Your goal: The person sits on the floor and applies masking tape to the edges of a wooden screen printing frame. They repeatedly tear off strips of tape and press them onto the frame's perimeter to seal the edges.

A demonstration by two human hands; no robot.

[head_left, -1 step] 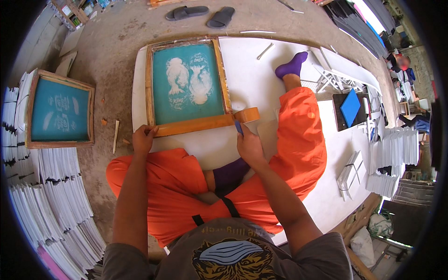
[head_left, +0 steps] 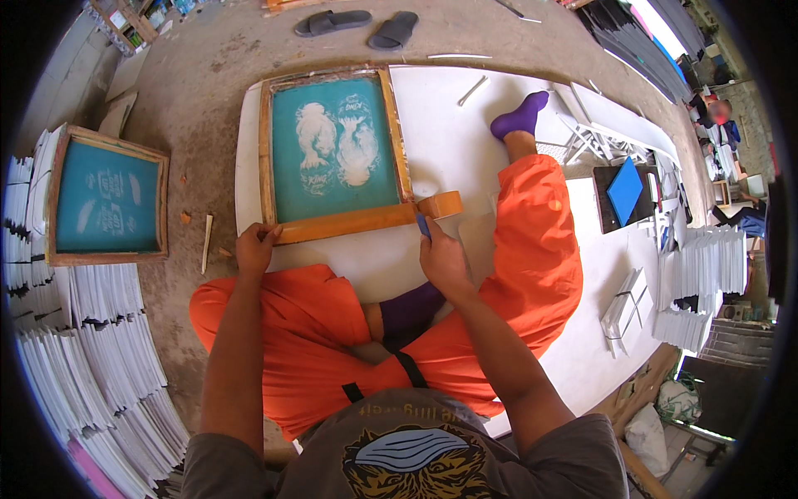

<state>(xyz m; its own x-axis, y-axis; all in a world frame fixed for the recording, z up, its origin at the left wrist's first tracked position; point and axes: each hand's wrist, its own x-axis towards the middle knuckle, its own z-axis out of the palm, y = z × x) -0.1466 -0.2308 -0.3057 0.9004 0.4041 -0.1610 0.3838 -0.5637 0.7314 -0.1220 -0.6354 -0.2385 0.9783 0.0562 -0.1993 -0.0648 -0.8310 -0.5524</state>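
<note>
In front of me a silk-screen frame of wood lies flat, its teal mesh bearing two pale figures. A wide strip of brown tape runs along the frame's near edge. My left hand pinches the strip's left end at the near left corner. At the strip's other end the tape roll rests beside the near right corner. My right hand is closed around a slim blue tool, probably a cutter, whose tip meets the tape next to the roll. The tool's lower part is hidden in the hand.
A second silk-screen frame leans at the left against stacked white sheets. My orange-trousered legs flank the white board. On the right are a blue pad, a tied bundle and paper stacks. Slippers lie beyond.
</note>
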